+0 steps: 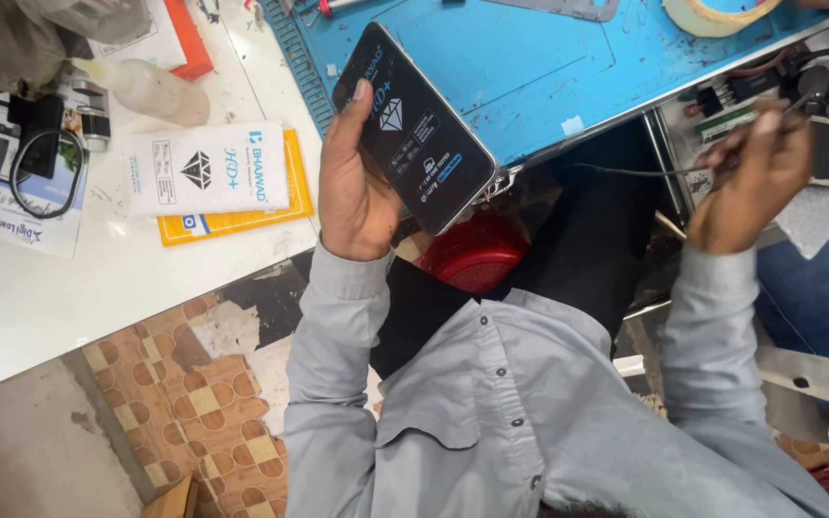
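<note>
The left hand (357, 192) grips a dark phone (416, 128) by its edge, thumb along the side, holding it tilted over the near-left corner of the blue mat (530, 67). The right hand (755, 177) is closed around a thin tool (722, 161) past the mat's right edge, above an open drawer (769, 96) of small parts too cluttered to tell apart. Left of the mat, a white packet (205, 168) lies on a yellow one (242, 219), near a plastic bottle (151, 91). Below the mat's near edge sits a red tub (477, 254), its contents hidden.
</note>
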